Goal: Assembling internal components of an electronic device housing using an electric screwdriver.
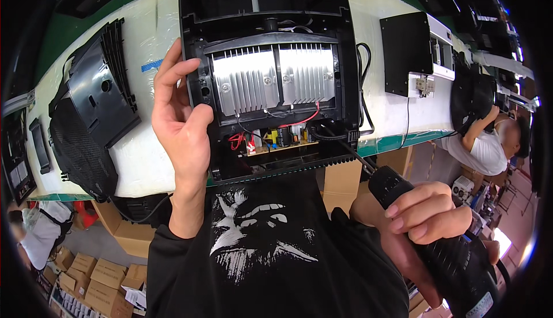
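Note:
Before me, an open black plastic housing (199, 145) shows two finned silver heat sinks (245, 82) side by side. Below them sits a circuit board (282, 145) with red, yellow and blue parts and thin red and black wires. My left hand (184, 122) rests against the housing's left side, thumb and fingers spread, fingertips touching its edge. In my right hand (426, 214) is a black power screwdriver (449, 260), fingers wrapped round its body. Its long bit (360, 158) points up and left at the housing's lower right corner; I cannot tell whether the tip touches a screw.
Black plastic covers (101, 87) and a mesh-like black part (83, 151) lie left on the white-topped bench (155, 36). At the right stands a black-and-white device (406, 50). Cardboard boxes (101, 283) are stacked lower left. One person (478, 145) works at right, another (43, 231) at left.

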